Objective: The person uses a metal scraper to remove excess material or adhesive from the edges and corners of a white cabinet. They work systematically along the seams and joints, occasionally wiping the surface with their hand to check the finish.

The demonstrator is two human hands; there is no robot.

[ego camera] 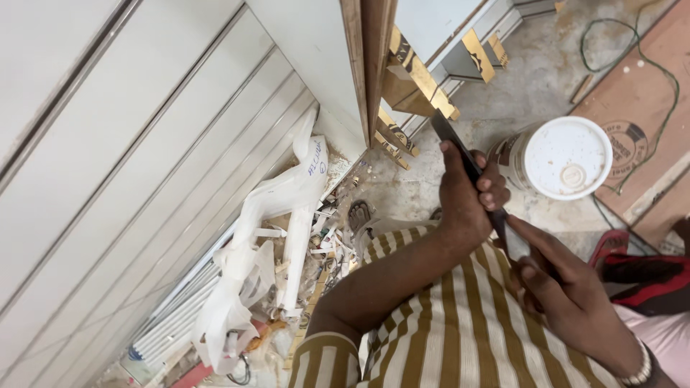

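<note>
blade (460,154): dark, matt metal | tub lid (568,156): white plastic, smeared | panels (144,144): smooth white laminate, slight sheen | board edge (366,57): raw brown wood | floor (532,79): rough, dusty concrete | shirt (460,330): striped cloth

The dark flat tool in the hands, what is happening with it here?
A person in a striped shirt grips a dark flat tool with the left hand; the right hand holds its lower end. The tip points toward the edge of a white panel. A white bucket stands beside the hands, and plastic scraps lie on the floor.
</note>
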